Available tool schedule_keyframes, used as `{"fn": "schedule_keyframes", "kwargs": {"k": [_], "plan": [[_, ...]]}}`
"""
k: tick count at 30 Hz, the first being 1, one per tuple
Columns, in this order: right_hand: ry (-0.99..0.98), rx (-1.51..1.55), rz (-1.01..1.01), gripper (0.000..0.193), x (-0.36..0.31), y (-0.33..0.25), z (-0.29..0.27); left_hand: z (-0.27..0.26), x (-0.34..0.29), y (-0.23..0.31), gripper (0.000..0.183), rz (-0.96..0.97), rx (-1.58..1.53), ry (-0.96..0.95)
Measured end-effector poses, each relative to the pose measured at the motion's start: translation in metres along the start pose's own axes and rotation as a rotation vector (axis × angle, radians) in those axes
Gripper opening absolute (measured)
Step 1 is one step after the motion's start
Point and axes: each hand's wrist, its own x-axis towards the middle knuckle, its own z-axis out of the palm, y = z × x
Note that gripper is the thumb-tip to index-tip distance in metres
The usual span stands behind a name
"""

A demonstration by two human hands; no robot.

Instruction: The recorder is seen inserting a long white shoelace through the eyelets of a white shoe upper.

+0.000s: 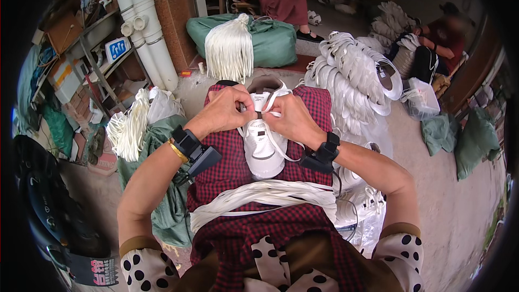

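Note:
A white sneaker (265, 157) lies on my lap over a red-and-black checked cloth (216, 167), its toe pointing toward me. My left hand (230, 107) is closed in a pinch at the left of the tongue. Opposite it, my right hand (296, 120) pinches at the right side, thumb and finger close to the left ones. A white shoelace (278, 139) runs from the fingers and loops down over the shoe's side. Between the fingertips shows a small dark loop (259, 114) on the tongue. Loose white laces (259, 193) lie across my lap below the toe.
Bundled white laces (230, 48) hang over a green sack (275, 43) ahead; another lace bundle (130, 127) sits at left. White shoe uppers (346, 75) are piled at right, near green bags (476, 140). Two people sit further back. A cluttered shelf (94, 48) stands left beside white pipes (143, 21).

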Motion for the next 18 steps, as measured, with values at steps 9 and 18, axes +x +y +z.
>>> {"fn": "schedule_keyframes", "kwargs": {"k": [9, 18], "plan": [[0.141, -0.205, -0.13, 0.029, 0.011, -0.008, -0.027, -0.012, -0.028, 0.006, 0.007, 0.046, -0.162, 0.24], [-0.078, 0.351, 0.131, 0.031, 0.011, 0.016, -0.028, -0.081, -0.119, -0.071, 0.009, 0.001, 0.513, 0.772]]}}
